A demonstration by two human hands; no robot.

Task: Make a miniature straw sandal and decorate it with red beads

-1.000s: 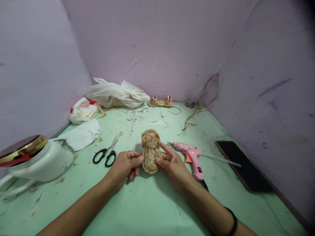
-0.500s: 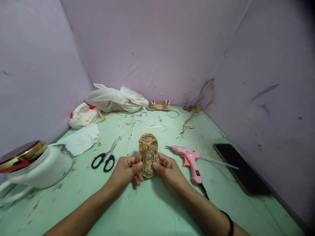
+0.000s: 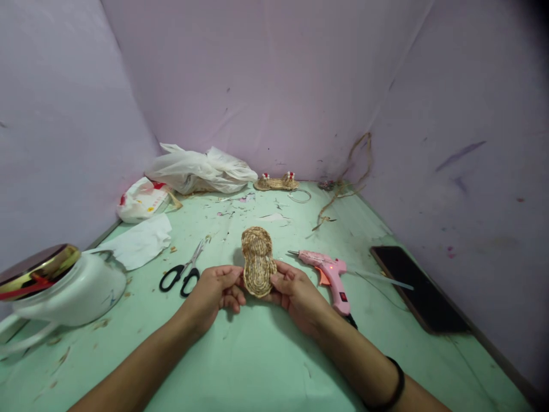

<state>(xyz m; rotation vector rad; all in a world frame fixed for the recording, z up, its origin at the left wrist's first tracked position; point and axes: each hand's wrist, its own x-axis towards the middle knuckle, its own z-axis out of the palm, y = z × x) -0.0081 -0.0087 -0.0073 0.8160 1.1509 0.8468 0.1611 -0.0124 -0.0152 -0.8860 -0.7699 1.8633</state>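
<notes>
This was a small craft corner, whether in a home or a workshop was unclear: stained, pale lilac walls (image 3: pixel 274 86) enclosed a scrap-strewn, pale green tabletop (image 3: pixel 266 366) holding a pink plastic glue gun (image 3: pixel 334 272), black-handled metal scissors (image 3: pixel 186 265) and a loose brown fibre strand (image 3: pixel 328 205).

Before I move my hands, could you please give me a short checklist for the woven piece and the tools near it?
1. Woven piece held by left hand and right hand: ok, both are at its edges.
2. Scissors out of the grip: ok, lying beyond the left hand.
3. Glue gun light on: ok, glowing.
4. Nozzle hot: cannot tell.
5. Nozzle well clear of the right hand: not ok, I think; it lies just beyond the fingers.
6. Glue stick touching phone: cannot tell; they overlap in view.
</notes>
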